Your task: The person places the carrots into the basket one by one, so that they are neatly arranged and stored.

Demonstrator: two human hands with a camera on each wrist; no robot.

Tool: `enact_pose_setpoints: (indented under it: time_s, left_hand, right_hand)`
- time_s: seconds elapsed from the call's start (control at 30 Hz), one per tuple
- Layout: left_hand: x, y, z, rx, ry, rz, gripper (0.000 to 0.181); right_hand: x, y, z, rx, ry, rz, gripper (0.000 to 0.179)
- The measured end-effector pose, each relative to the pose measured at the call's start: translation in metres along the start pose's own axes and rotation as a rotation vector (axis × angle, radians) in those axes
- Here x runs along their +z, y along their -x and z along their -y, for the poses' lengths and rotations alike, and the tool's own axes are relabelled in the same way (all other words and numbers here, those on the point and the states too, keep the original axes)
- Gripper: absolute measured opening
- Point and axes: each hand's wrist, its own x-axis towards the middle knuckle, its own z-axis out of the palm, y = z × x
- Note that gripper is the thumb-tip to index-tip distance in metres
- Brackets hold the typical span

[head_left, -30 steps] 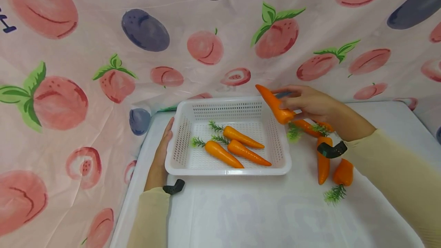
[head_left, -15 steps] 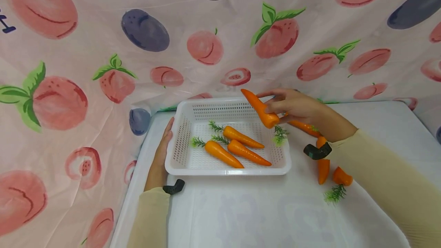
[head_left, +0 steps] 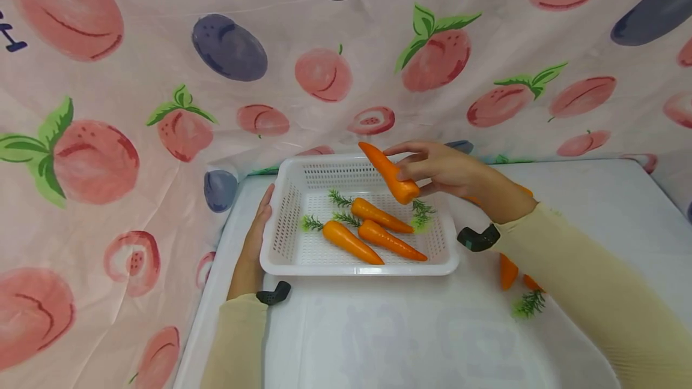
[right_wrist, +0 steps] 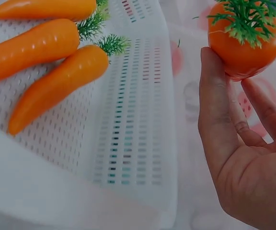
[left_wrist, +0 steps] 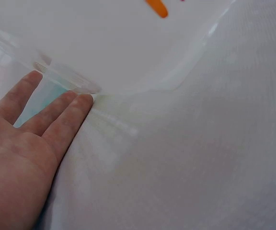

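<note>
My right hand [head_left: 449,170] pinches an orange carrot [head_left: 390,174] between thumb and fingers, above the right part of a white plastic basket [head_left: 357,270]. The carrot's tip points up and to the left, while its green leafy top hangs at the lower right. In the right wrist view the thumb and fingers of the right hand [right_wrist: 248,153] press the thick end of that carrot [right_wrist: 246,50]. Along the basket's left side lies my left hand [head_left: 253,248]; in the left wrist view its straight fingertips [left_wrist: 84,101] touch the outer wall. Three carrots [head_left: 390,239] lie inside the basket.
More carrots [head_left: 508,272] lie on the white tabletop [head_left: 389,329] to the right, partly hidden by the right forearm and sleeve [head_left: 584,275]. A fruit-patterned cloth [head_left: 324,17] hangs behind the table and down its left side.
My right hand has carried the carrot leftward, from the basket's right edge to above its inside. My left hand and the three carrots in the basket stay in place.
</note>
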Motion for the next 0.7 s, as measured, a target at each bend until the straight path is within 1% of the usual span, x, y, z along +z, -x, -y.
enact_pose_setpoints:
  time_s: [0.17, 0.33, 0.53, 0.7]
  left_hand:
    - [-0.002, 0.000, -0.001, -0.001, -0.006, 0.010, 0.069]
    - [-0.005, -0.003, 0.001, 0.005, -0.042, 0.006, 0.075]
    - [-0.006, -0.004, 0.004, 0.014, -0.040, 0.003, 0.075]
    - [-0.005, -0.003, 0.002, 0.013, -0.044, -0.002, 0.073]
  right_hand:
    - [0.006, -0.006, -0.001, -0.001, 0.002, 0.024, 0.062]
    - [0.009, -0.008, -0.002, -0.009, 0.005, 0.047, 0.063]
    - [0.011, -0.009, -0.003, -0.001, 0.000, 0.049, 0.064]
    - [0.012, -0.010, -0.003, 0.001, -0.001, 0.051, 0.063]
